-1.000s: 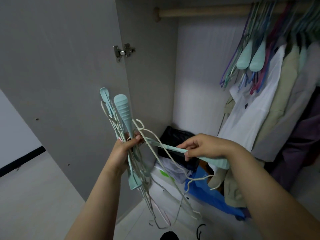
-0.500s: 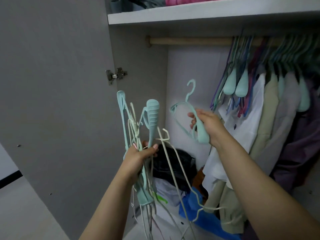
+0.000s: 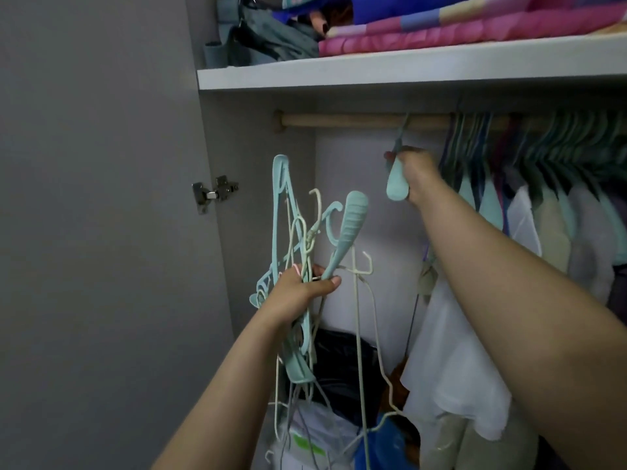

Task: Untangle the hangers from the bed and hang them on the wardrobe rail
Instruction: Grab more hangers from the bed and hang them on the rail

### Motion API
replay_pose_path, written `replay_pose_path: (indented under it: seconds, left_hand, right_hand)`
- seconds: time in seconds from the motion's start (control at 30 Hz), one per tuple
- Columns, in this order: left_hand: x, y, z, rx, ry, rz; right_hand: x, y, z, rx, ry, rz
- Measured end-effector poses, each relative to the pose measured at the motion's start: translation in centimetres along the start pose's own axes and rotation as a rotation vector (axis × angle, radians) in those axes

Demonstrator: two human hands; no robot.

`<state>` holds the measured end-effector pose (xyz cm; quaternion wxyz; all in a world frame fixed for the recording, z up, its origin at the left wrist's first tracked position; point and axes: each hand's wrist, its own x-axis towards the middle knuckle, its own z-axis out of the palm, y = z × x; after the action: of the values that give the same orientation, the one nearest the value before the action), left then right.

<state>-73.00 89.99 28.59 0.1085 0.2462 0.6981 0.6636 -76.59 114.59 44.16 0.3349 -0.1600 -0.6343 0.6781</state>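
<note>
My left hand (image 3: 302, 286) grips a tangled bundle of hangers (image 3: 305, 245), pale teal plastic ones mixed with thin cream wire ones that trail down towards the wardrobe floor. My right hand (image 3: 415, 174) is raised just below the wooden wardrobe rail (image 3: 339, 121) and holds a single teal hanger (image 3: 397, 184) by its shoulder. That hanger's hook reaches up to the rail at a bare stretch left of the hung clothes; whether it rests on the rail is unclear.
Many hangers with shirts (image 3: 529, 198) fill the rail's right side. A white shelf (image 3: 373, 74) with folded bedding sits above the rail. The open wardrobe door (image 3: 101, 232) stands at left. Bags and clothes (image 3: 342, 374) are piled on the wardrobe floor.
My right hand has lifted the single teal hanger away from the bundle and up to the rail. My left hand has raised the bundle slightly, and the view has tilted upward.
</note>
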Motion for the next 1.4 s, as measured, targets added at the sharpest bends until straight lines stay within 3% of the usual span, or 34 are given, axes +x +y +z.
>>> replay_pose_path:
  seconds: [0.27,0.43,0.47,0.53,0.6,0.67,0.7,0.73,0.8,0.83,0.97,1.07,1.2,1.4]
  left_hand:
    - [4.5,0.3,-2.2,-0.164,-0.092,0.030]
    - [6.2,-0.7,-3.6,-0.255,-0.088,-0.008]
    - [6.4,-1.1,-3.7,-0.261,-0.081,-0.018]
    - [6.7,-1.6,-3.8,-0.269,-0.071,-0.045]
    - [6.9,-2.2,-3.6,-0.290,-0.061,-0.066]
    - [6.9,-2.8,-3.0,-0.287,-0.045,-0.086]
    - [6.8,-3.0,-2.6,-0.289,-0.034,-0.090]
    - [6.6,-3.1,-2.0,-0.290,-0.025,-0.097]
    - [6.2,-3.4,-0.9,-0.323,-0.031,-0.132]
    - [5.9,-3.5,-0.3,-0.353,-0.046,-0.144]
    - [4.6,-3.8,1.2,-0.388,-0.130,-0.187]
    - [3.6,-4.1,2.1,-0.449,-0.160,-0.234]
    - [2.4,-4.8,3.0,-0.496,-0.134,-0.262]
    - [0.2,-5.6,3.2,-0.514,-0.119,-0.222]
  right_hand:
    - [1.2,1.3,-0.1,-0.016,0.099,0.055]
    - [0.5,1.4,-2.9,0.074,0.292,-0.025]
    - [0.1,1.8,-3.4,-0.007,0.290,-0.041]
    - [-1.4,2.9,-4.0,-0.416,0.289,-0.089]
    - [-4.6,4.4,-4.1,-0.801,0.366,-0.312]
    - [-8.6,6.3,-3.5,-0.844,0.392,-0.660]
    - [-10.4,7.3,-2.9,-0.786,0.274,-0.688]
    - [-11.9,8.2,-2.2,-0.702,0.068,-0.580]
    - [-14.1,9.7,-0.8,-0.513,-0.394,-0.159]
    - [-14.7,10.7,-0.5,-0.451,-0.505,-0.045]
    - [-14.6,12.9,-1.7,-0.363,-0.470,-0.049]
    - [-14.6,12.7,-3.1,-0.236,-0.458,0.065]
    - [-15.2,12.1,-4.7,-0.053,-0.569,0.268]
    - [-15.3,11.7,-6.9,-0.235,-0.621,0.264]
